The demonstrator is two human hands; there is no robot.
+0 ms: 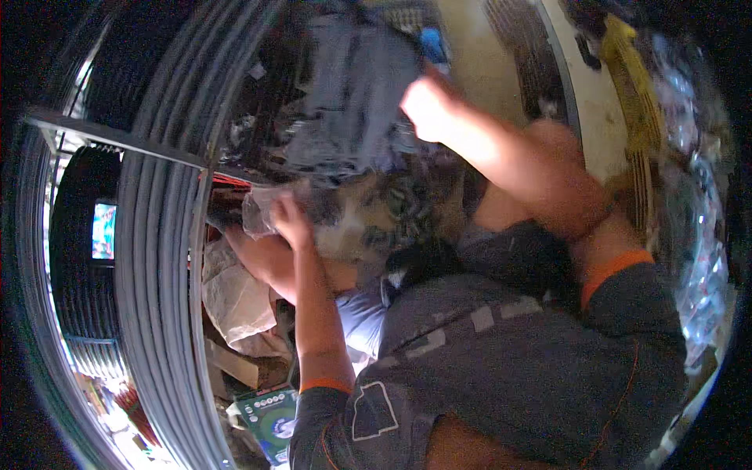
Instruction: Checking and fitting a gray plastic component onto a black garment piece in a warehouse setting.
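Note:
My left hand [290, 215] holds a crumpled clear plastic bag [258, 210] with its fingers closed on it, low between my bent legs. My right hand [429, 106] is raised over the front of a pile of dark grey pieces [345, 94]; it is washed out and blurred, so its fingers cannot be made out. A blue object [432, 45] lies in a crate just past it. Below my hands is a cluttered floor with dark scraps [399, 211].
Grey tubing [153, 298] in a metal rack [117, 139] stands left, with a small lit screen [103, 231] behind. A pale sack [235, 298] and green box [266, 423] lie beside me. Yellow material [627, 86] and wrinkled plastic [701, 274] line the right.

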